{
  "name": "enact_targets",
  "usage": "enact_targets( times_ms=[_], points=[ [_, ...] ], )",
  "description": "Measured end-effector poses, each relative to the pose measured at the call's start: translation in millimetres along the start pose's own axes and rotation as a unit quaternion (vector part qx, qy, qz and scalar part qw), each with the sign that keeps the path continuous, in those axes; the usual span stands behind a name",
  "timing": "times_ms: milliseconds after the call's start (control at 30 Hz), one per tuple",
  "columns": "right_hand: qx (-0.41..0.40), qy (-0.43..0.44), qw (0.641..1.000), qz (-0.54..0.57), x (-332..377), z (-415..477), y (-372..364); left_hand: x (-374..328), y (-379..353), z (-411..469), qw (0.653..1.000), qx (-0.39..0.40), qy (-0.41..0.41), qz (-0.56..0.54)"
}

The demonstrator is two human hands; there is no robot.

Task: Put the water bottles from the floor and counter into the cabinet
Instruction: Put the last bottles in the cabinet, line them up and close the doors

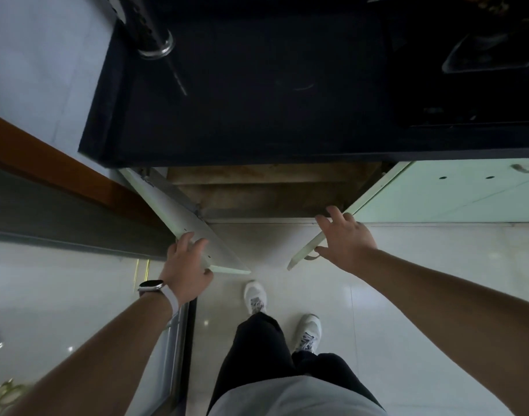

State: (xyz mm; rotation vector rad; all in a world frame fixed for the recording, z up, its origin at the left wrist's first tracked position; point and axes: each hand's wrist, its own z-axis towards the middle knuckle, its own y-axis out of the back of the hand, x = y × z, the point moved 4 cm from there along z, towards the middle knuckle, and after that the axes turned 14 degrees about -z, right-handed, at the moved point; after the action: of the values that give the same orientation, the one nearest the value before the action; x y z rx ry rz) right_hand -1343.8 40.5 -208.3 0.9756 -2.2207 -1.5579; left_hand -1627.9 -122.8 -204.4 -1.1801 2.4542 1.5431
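The cabinet (266, 190) under the dark counter (257, 100) stands with both pale green doors swung out. Its brown shelves show no bottles. My left hand (187, 264) grips the top edge of the left door (179, 214), with a watch on that wrist. My right hand (345, 235) lies over the top edge of the right door (374, 190). Its fingers are spread on the inner side and its thumb is on the outer side by the handle (311, 257). No water bottle is in view on the counter or floor.
A perforated metal holder (152, 34) stands at the counter's back left and a black stove with a pan (482, 52) at the right. A closed green cabinet door (455, 190) is to the right, a glass door (77, 295) to the left. My feet (281, 313) stand on pale tiles.
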Motion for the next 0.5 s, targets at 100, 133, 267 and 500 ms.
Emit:
enact_targets(
  times_ms=[100,133,267,500],
  points=[
    [-0.03,-0.003,1.0,0.0,1,18,9,-5,0,13,1.0,0.004,-0.03,-0.004],
    [-0.04,-0.002,0.999,-0.012,3,24,12,-7,1,19,0.999,-0.009,-0.042,0.001],
    [-0.084,-0.02,0.995,-0.051,12,50,24,-18,16,52,0.994,-0.064,-0.078,0.037],
    [-0.136,-0.022,0.988,-0.063,15,98,42,-44,45,106,0.947,-0.133,-0.251,0.153]
  ],
)
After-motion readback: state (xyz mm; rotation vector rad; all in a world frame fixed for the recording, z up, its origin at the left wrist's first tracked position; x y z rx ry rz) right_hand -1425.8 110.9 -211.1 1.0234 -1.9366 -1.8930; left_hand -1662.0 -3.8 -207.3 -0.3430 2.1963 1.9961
